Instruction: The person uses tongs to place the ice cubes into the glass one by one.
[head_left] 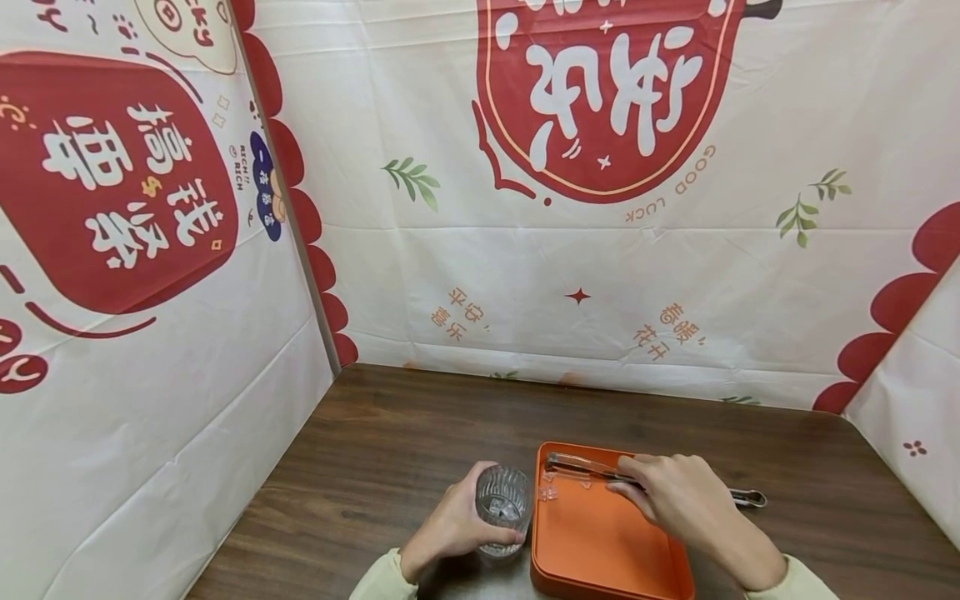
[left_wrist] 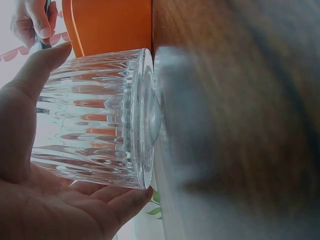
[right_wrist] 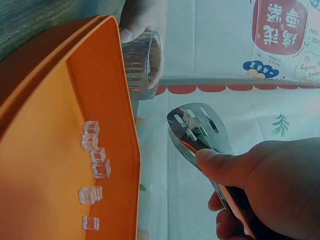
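My left hand (head_left: 459, 523) grips a clear ribbed glass (head_left: 504, 500), thumb and fingers curled round its side. In the left wrist view the glass base is close to the tabletop. Just right of the glass sits an orange tray (head_left: 600, 542). Over the tray my right hand (head_left: 678, 496) holds metal tongs (right_wrist: 197, 125) with slotted heads and a dark grip. The tong heads are above the tray's far left part, and no cube shows between them. Several clear ice-like cubes (right_wrist: 101, 169) lie along one inner wall of the tray.
The dark wood table (head_left: 360, 467) extends around the tray and glass. A white printed cloth (head_left: 450, 275) with red patterns hangs behind the table, and similar cloth covers the left and right sides.
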